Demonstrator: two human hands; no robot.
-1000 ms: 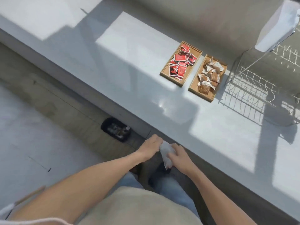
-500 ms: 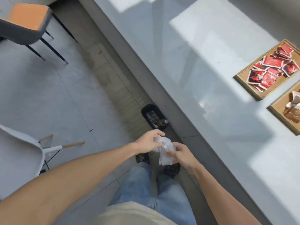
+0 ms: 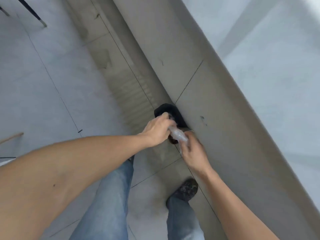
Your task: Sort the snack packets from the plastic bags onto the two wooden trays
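A crumpled clear plastic bag (image 3: 177,135) is stretched between both hands, low over the floor beside the counter. My left hand (image 3: 156,130) grips its upper end and my right hand (image 3: 192,152) grips its lower end. Directly beneath the hands sits a black bin (image 3: 167,110) against the counter's base, partly hidden by my left hand. The two wooden trays and the snack packets are out of view.
The grey counter front (image 3: 216,104) runs diagonally from top centre to bottom right, with the white countertop (image 3: 277,58) above it. My legs in jeans and a dark shoe (image 3: 186,189) stand on the tiled floor. Chair legs (image 3: 31,13) show at top left.
The view has swung down and left, so the trays have left the frame. Both hands have moved with the plastic bag over the black bin, twisting the bag tighter.
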